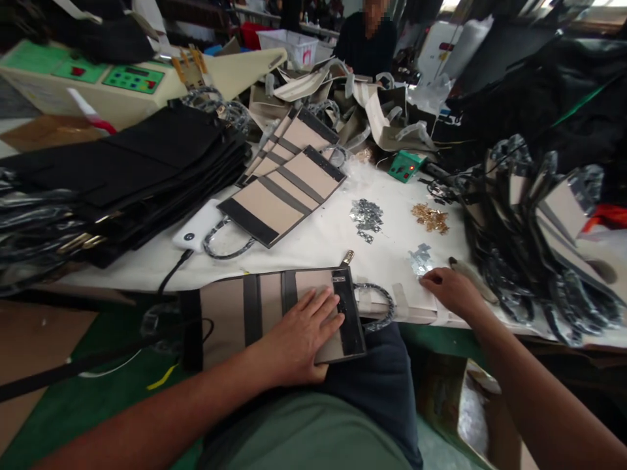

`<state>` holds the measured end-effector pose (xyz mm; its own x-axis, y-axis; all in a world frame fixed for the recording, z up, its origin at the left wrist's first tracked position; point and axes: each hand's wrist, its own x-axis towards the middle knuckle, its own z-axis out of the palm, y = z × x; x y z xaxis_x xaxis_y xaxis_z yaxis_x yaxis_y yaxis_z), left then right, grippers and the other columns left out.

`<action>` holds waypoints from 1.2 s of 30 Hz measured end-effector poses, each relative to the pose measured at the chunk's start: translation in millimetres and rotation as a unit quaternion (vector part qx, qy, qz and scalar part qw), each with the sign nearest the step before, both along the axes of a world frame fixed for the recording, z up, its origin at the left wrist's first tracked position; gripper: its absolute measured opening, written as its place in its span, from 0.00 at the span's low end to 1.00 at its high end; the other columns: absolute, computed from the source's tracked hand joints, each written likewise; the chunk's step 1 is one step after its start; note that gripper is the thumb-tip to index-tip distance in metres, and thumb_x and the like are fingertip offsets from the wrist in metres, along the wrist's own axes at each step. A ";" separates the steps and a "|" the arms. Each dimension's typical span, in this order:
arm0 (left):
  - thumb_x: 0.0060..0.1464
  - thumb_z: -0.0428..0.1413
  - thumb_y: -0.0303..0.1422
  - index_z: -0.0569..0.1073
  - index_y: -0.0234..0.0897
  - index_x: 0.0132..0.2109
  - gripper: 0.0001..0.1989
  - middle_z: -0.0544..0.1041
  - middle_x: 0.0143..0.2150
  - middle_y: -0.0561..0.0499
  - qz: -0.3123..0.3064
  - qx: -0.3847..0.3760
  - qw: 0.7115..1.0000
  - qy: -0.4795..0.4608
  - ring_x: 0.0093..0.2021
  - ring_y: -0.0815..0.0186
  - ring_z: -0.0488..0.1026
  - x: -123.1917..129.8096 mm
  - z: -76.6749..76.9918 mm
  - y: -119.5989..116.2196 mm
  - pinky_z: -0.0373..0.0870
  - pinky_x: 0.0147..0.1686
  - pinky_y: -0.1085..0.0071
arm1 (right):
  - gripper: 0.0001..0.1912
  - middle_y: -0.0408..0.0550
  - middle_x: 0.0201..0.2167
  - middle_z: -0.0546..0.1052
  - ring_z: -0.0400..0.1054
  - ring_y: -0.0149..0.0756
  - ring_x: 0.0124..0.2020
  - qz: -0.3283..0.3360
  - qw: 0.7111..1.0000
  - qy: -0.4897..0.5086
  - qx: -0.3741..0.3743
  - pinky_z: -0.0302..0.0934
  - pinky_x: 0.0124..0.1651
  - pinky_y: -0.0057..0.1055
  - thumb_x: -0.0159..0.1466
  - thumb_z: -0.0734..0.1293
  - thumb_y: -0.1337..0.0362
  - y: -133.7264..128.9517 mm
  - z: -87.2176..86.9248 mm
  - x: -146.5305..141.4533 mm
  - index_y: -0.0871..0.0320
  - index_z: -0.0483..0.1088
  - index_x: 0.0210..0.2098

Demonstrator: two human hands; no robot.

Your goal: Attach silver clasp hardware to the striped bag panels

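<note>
My left hand (pixel 306 333) lies flat, fingers spread, on a beige-and-black bag panel (pixel 223 313) that rests across my lap and the table's front edge. A plastic-wrapped handle loop (pixel 385 303) sticks out from the panel's right end, and a gold clasp (pixel 347 258) stands at its upper right corner. My right hand (pixel 453 290) pinches at the near edge of a small pile of thin silver plates (pixel 421 258); what its fingertips hold, if anything, is too small to make out. Farther back lie a pile of darker metal plates (pixel 366 219) and a pile of gold-coloured fittings (pixel 430 218).
Black bag pieces (pixel 147 156) are stacked at left, beside a white device (pixel 196 225) with a cable. More beige panels (pixel 289 192) overlap at centre. Wrapped handles and panels (pixel 529 228) crowd the right. A green box (pixel 405 166) sits behind; a person (pixel 367 42) is at the far side.
</note>
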<state>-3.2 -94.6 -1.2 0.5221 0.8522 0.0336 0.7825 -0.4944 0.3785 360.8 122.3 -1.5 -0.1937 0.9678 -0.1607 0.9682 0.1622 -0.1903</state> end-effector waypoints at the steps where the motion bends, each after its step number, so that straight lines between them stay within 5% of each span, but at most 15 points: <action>1: 0.49 0.65 0.43 0.65 0.32 0.70 0.44 0.54 0.77 0.36 0.002 -0.001 1.000 -0.003 0.78 0.44 0.42 0.3 0.0 -0.4 0.39 0.76 0.48 | 0.11 0.49 0.33 0.83 0.74 0.42 0.31 0.004 1.000 -0.005 -0.009 0.60 0.35 0.36 0.62 0.68 0.54 2.0 1.0 0.3 0.54 0.79 0.33; 4: 0.48 0.65 0.44 0.65 0.32 0.70 0.45 0.55 0.77 0.35 0.002 -0.005 1.000 -0.011 0.78 0.43 0.43 0.6 -0.5 -1.0 0.39 0.76 0.48 | 0.11 0.49 0.30 0.82 0.74 0.43 0.30 0.002 1.000 0.002 -0.019 0.60 0.34 0.37 0.61 0.68 0.54 0.9 1.7 0.2 0.53 0.79 0.33; 9: 0.48 0.65 0.45 0.65 0.32 0.70 0.45 0.56 0.76 0.34 0.002 0.000 1.000 -0.012 0.78 0.43 0.44 -0.6 -1.3 -1.7 0.39 0.76 0.47 | 0.20 0.45 0.33 0.83 0.76 0.43 0.33 -0.005 0.998 0.068 0.008 0.63 0.38 0.37 0.62 0.66 0.52 -12.1 -3.5 -1.2 0.50 0.79 0.50; 17: 0.52 0.63 0.48 0.64 0.35 0.71 0.43 0.54 0.77 0.37 -0.001 0.023 1.000 -0.014 0.78 0.45 0.45 -5.2 -4.6 0.7 0.42 0.76 0.47 | 0.16 0.46 0.42 0.83 0.76 0.45 0.38 -0.002 0.996 -0.002 0.093 0.64 0.39 0.39 0.65 0.64 0.53 -1.6 14.0 -24.1 0.48 0.82 0.43; 25: 0.51 0.64 0.47 0.66 0.34 0.69 0.42 0.55 0.77 0.36 0.005 -0.003 1.000 -0.016 0.78 0.44 0.45 -2.3 -0.1 0.8 0.42 0.76 0.47 | 0.13 0.45 0.37 0.83 0.76 0.40 0.37 0.109 0.978 0.164 0.064 0.65 0.43 0.35 0.66 0.66 0.54 -25.8 14.1 -96.1 0.51 0.81 0.41; 29: 0.48 0.63 0.40 0.64 0.35 0.71 0.43 0.54 0.77 0.37 0.001 0.014 1.000 -0.002 0.78 0.44 0.46 -2.4 0.0 -0.1 0.46 0.75 0.45 | 0.12 0.45 0.36 0.82 0.76 0.39 0.36 0.111 0.978 0.164 0.064 0.65 0.44 0.35 0.67 0.66 0.55 -33.4 6.8 -100.4 0.50 0.81 0.41; 32: 0.43 0.63 0.35 0.61 0.37 0.72 0.47 0.53 0.78 0.39 -0.002 0.070 0.997 0.018 0.78 0.43 0.46 -4.0 -14.0 -1.1 0.47 0.75 0.45 | 0.11 0.43 0.36 0.83 0.76 0.39 0.37 0.068 0.985 0.148 0.055 0.66 0.45 0.34 0.66 0.67 0.55 -13.8 5.2 -79.9 0.49 0.81 0.39; 36: 0.44 0.66 0.38 0.64 0.39 0.70 0.46 0.58 0.76 0.39 -0.008 0.202 0.979 0.031 0.77 0.42 0.48 -9.5 -52.3 6.8 0.41 0.76 0.45 | 0.12 0.44 0.38 0.84 0.76 0.39 0.38 -0.019 0.987 0.130 0.092 0.66 0.43 0.33 0.65 0.66 0.56 38.0 14.0 -44.8 0.50 0.81 0.39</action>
<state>-12.7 -87.9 -53.5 0.5471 0.7679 0.3333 0.7888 -0.6062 0.1018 316.0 160.2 12.5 -0.1684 0.9833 0.0689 0.8966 0.1819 -0.4038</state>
